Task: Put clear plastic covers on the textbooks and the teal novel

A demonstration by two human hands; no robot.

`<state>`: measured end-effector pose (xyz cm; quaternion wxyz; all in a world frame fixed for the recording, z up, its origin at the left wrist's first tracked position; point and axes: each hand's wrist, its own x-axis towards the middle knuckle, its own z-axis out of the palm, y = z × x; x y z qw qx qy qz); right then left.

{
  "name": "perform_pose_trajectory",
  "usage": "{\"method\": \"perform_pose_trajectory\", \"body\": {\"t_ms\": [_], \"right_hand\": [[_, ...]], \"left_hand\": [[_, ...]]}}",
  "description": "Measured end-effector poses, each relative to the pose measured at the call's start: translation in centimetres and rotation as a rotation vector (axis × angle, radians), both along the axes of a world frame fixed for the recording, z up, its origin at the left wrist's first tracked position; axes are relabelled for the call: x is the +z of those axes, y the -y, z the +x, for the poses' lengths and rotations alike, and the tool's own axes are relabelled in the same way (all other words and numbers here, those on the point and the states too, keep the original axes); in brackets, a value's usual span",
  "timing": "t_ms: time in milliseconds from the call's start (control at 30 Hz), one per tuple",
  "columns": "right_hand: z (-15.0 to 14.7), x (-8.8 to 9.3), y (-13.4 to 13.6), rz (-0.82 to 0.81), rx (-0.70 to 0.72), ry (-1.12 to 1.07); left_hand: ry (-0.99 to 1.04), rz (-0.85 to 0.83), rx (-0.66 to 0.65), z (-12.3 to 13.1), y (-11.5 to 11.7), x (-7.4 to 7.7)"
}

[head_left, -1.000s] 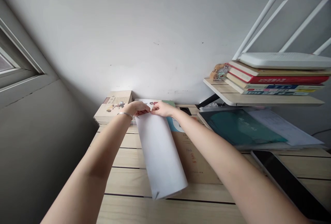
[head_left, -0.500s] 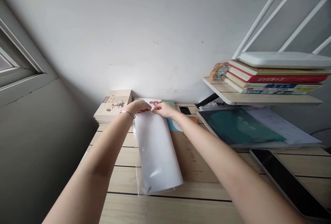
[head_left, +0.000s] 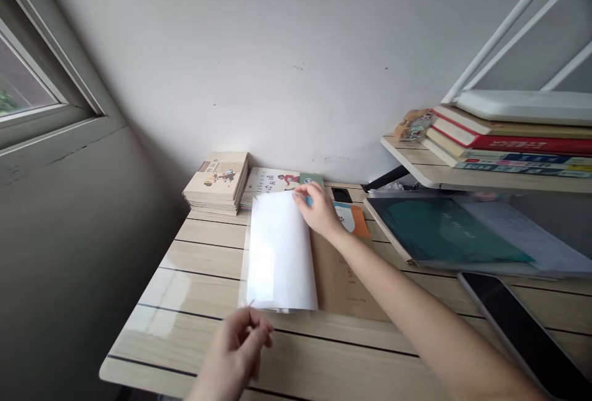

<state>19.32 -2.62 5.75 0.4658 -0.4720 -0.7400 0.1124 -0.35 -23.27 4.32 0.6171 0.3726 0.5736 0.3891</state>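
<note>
A white sheet (head_left: 280, 253) in a clear sleeve lies flat on the wooden desk (head_left: 198, 265), partly over a brown folder (head_left: 345, 284). My right hand (head_left: 320, 210) reaches across and pinches the sheet's far right corner. My left hand (head_left: 240, 340) is low at the near edge, just below the sheet's near left corner. Its fingers are curled together in a pinch, and whether they hold the sleeve's edge is unclear.
A stack of beige books (head_left: 217, 182) and an illustrated book (head_left: 272, 180) lie by the wall. A shelf (head_left: 462, 176) at right carries books and a white router (head_left: 522, 105). Below it are a teal folder (head_left: 444, 228) and a dark tablet (head_left: 518, 321). A window (head_left: 23, 80) is on the left.
The sheet, held up by both hands at its far edge, now lies flat. My left hand let go and drew back to the near edge. The view shifted left.
</note>
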Motion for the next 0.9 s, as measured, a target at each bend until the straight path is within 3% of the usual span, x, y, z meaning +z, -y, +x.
{"method": "perform_pose_trajectory", "body": {"t_ms": [100,200,300,467,900], "right_hand": [[0.4,0.0,6.7,0.144,0.267,0.109],[1.1,-0.9,12.5,0.242,0.403,0.330],[1.7,-2.1,15.6,0.338,0.355,0.487],[1.2,-2.9,16.2,0.408,0.267,0.582],[-0.7,-3.5,16.5,0.496,0.138,0.681]], "left_hand": [[0.290,-0.315,0.061,1.4,2.3,-3.6],[0.437,-0.265,0.237,3.5,2.2,-5.1],[0.483,-0.112,0.398,5.1,1.3,-5.2],[0.398,0.125,0.504,5.6,-0.7,-4.8],[0.173,0.361,0.426,5.3,-1.3,-3.6]]}}
